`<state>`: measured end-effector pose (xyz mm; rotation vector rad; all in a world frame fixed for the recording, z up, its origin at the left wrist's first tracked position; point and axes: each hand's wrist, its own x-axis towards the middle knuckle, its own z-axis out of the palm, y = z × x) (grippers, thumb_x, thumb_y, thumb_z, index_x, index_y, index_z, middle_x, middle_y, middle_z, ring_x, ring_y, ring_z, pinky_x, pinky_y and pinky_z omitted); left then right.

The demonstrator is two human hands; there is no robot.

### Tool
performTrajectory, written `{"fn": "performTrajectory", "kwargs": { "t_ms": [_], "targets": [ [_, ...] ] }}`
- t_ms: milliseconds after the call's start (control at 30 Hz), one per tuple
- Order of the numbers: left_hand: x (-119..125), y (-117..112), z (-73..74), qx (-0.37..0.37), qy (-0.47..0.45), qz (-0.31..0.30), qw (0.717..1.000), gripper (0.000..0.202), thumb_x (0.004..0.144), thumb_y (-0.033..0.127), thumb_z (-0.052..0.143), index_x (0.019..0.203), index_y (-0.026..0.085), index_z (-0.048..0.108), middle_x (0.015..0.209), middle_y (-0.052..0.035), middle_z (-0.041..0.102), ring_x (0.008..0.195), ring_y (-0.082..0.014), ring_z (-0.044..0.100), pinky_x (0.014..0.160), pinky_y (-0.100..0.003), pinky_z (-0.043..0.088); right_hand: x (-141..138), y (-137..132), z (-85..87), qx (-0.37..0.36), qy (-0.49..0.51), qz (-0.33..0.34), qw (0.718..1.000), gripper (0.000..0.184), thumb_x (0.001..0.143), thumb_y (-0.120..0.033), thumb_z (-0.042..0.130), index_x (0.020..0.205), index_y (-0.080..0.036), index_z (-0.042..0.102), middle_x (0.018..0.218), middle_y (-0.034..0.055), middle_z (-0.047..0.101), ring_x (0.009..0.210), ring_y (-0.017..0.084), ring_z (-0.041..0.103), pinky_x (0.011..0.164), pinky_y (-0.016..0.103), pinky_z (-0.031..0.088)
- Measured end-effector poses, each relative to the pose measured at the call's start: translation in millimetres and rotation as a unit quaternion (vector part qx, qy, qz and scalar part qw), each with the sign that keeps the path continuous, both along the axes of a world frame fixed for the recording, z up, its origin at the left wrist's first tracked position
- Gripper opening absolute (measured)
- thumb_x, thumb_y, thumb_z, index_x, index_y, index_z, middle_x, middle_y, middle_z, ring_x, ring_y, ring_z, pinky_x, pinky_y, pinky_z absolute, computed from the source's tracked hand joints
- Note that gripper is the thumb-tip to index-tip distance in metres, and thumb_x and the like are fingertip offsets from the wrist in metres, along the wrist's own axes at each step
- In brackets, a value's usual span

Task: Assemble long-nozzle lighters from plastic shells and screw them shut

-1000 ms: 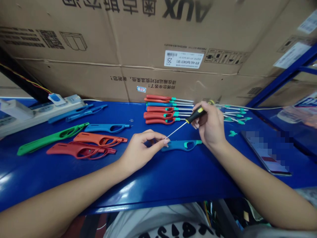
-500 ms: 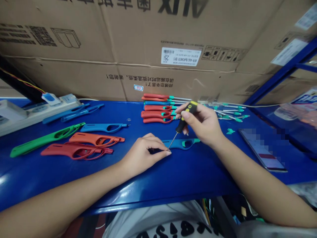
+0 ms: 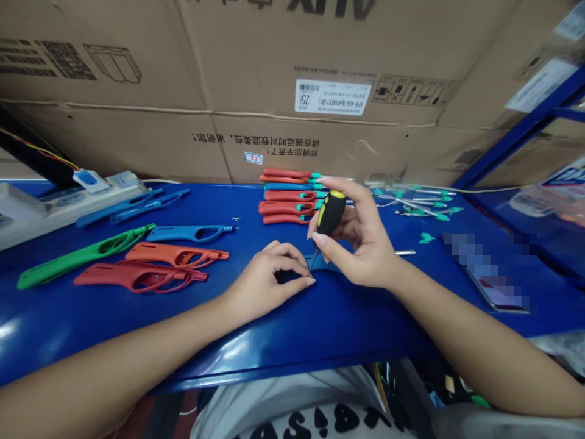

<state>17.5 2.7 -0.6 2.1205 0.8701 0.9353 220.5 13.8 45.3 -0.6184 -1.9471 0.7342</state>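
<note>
A black-and-yellow screwdriver (image 3: 329,213) is grasped by its handle in the right hand (image 3: 365,244), with the shaft pointed down and slightly to the left. Its tip is met by the thumb and forefinger of the left hand (image 3: 262,280), which are brought close together there; whether any small piece is pinched between them cannot be told. A blue lighter body (image 3: 322,264) is laid on the table (image 3: 301,341) beneath and between the hands, and is largely covered by the right one. To the right of that hand, the end of a metal tube (image 3: 405,252) is seen.

Beyond the hands, a row of red, orange and blue lighters (image 3: 286,207) is lined up, and farther right some teal-tipped metal rods (image 3: 425,204) are scattered. A phone (image 3: 507,299) is placed at the right. To the left, a green handle (image 3: 86,256), an orange handle (image 3: 171,255), a red handle (image 3: 123,277) and a blue handle (image 3: 183,232) are set out. At the far left, a white power strip (image 3: 73,204) is seen, and the far side is closed off by a cardboard box (image 3: 256,73).
</note>
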Motion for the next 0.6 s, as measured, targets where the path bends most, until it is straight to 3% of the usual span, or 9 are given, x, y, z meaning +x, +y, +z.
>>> {"fn": "performTrajectory", "kwargs": {
  "t_ms": [300,467,600],
  "targets": [
    [-2.7,1.0,0.4,0.027,0.007,0.019,0.999,0.005,0.084,0.025,0.079,0.087,0.022,0.075,0.099,-0.0015,0.072,0.098,-0.0199,0.064,0.094,-0.038,0.047,0.0,1.6,-3.0,0.007,-0.023,-0.035,0.999,0.062,0.098,-0.033,0.059,0.151,-0.035,0.028,0.131,0.0092,0.061,0.075,0.014,0.068,0.054,0.026,0.061],
    [-9.0,6.6,1.0,0.047,0.084,0.06,0.994,0.039,0.077,0.032,0.085,0.112,0.024,0.07,0.114,-0.0024,0.074,0.108,-0.0256,0.064,0.099,-0.044,0.046,-2.3,2.8,-3.7,0.032,-0.022,-0.066,0.997,0.064,0.101,-0.036,0.054,0.155,-0.036,0.019,0.134,0.0101,0.06,0.082,0.016,0.071,0.056,0.028,0.061],
    [-8.3,8.6,-1.1,0.024,0.111,0.07,0.991,0.035,0.079,0.023,0.081,0.113,0.024,0.069,0.115,-0.0021,0.075,0.109,-0.0252,0.065,0.099,-0.044,0.047,-3.1,5.8,-7.0,0.043,-0.011,-0.073,0.996,0.064,0.101,-0.037,0.053,0.155,-0.037,0.018,0.128,0.0097,0.062,0.082,0.018,0.071,0.056,0.031,0.061]
  ]
}}
